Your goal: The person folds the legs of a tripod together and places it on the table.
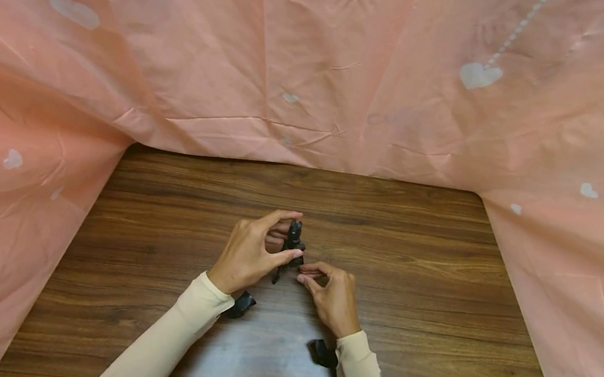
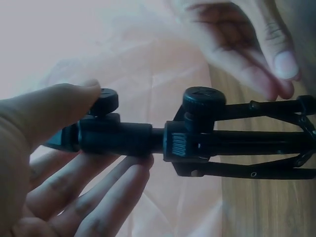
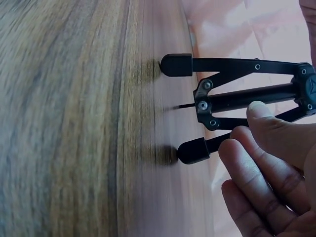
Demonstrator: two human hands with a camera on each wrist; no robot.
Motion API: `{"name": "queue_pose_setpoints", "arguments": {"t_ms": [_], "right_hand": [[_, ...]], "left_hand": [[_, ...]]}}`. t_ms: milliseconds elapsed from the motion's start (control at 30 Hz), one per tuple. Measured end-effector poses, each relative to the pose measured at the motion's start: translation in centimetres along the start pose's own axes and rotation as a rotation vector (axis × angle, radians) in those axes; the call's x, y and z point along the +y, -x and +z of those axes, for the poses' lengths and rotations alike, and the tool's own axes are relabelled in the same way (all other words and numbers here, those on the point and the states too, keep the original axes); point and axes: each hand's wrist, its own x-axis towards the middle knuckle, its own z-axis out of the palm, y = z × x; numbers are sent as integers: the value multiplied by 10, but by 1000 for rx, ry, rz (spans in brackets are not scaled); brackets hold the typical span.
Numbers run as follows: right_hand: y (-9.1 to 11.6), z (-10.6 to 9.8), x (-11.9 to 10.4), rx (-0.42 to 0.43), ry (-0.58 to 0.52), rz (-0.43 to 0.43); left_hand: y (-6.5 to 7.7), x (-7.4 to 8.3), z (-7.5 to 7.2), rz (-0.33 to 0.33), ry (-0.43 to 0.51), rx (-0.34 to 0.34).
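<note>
A small black tripod (image 1: pixel 294 244) stands near the middle of the wooden table, its legs partly spread. My left hand (image 1: pixel 248 250) grips its upper part. In the left wrist view the left thumb (image 2: pixel 74 101) lies against the upper knob (image 2: pixel 105 102), with the fingers under the neck; a second knob (image 2: pixel 204 102) sits lower. My right hand (image 1: pixel 336 293) is low on the right side, pinching a leg between thumb and fingertips. The right wrist view shows rounded rubber feet (image 3: pixel 176 65) near the tabletop, and thin braces joining the legs to the centre column (image 3: pixel 252 97).
The brown wood-grain table (image 1: pixel 411 255) surrounds the tripod. Pink cloth with white hearts (image 1: pixel 315 61) hangs behind and along both sides. A black wrist-worn device (image 1: pixel 241 305) shows at the left cuff, and another device (image 1: pixel 322 353) at the right cuff.
</note>
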Motion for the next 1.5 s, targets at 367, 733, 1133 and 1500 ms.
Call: {"name": "queue_pose_setpoints", "arguments": {"t_ms": [367, 733, 1133, 1500], "right_hand": [[0, -1, 1, 7, -13, 1], [0, 0, 1, 7, -6, 18], [0, 2, 3, 56, -51, 15], [-2, 4, 6, 65, -6, 47]], "left_hand": [[-2, -2, -1, -20, -3, -15], [-5, 0, 3, -44, -29, 18], [-9, 0, -3, -78, 36, -86], [-9, -4, -4, -77, 16, -112]]}}
